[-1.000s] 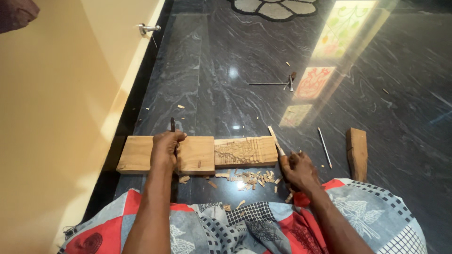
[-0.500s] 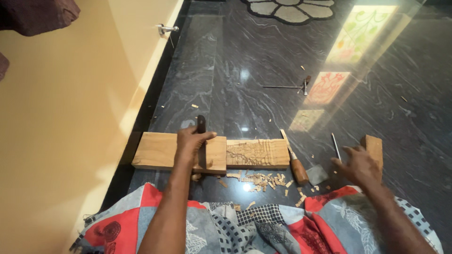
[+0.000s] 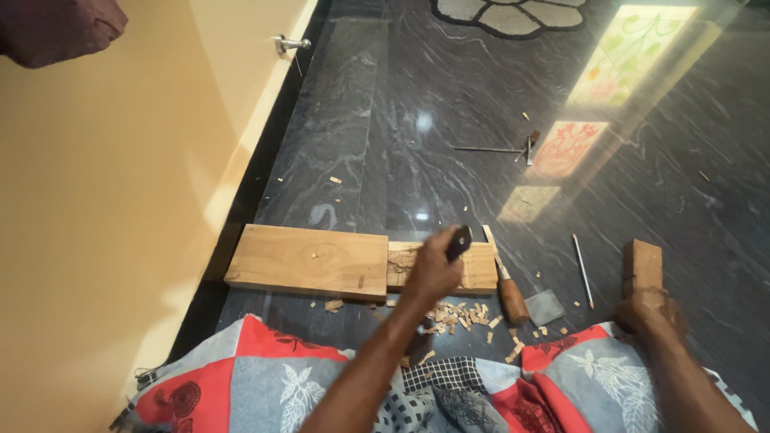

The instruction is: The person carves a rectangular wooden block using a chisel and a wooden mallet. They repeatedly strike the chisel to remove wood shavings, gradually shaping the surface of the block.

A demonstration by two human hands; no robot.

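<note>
Light: sun is falling in coloured patches on glossy dark floor [image 3: 449, 120], upper right
Glare: bright spot is reflecting mid-floor
Focus: left hand [image 3: 433, 269] is blurring slightly
Edges: wall [image 3: 96, 224] is bowing

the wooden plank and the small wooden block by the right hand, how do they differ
The wooden plank is long and flat, lying crosswise near the wall; the small wooden block is short and chunky, lying lengthwise. The plank is pale tan with carving at its right end; the block is darker and reddish. The left hand hovers over the plank; the right hand touches the block. Both rest on the dark floor.
</note>
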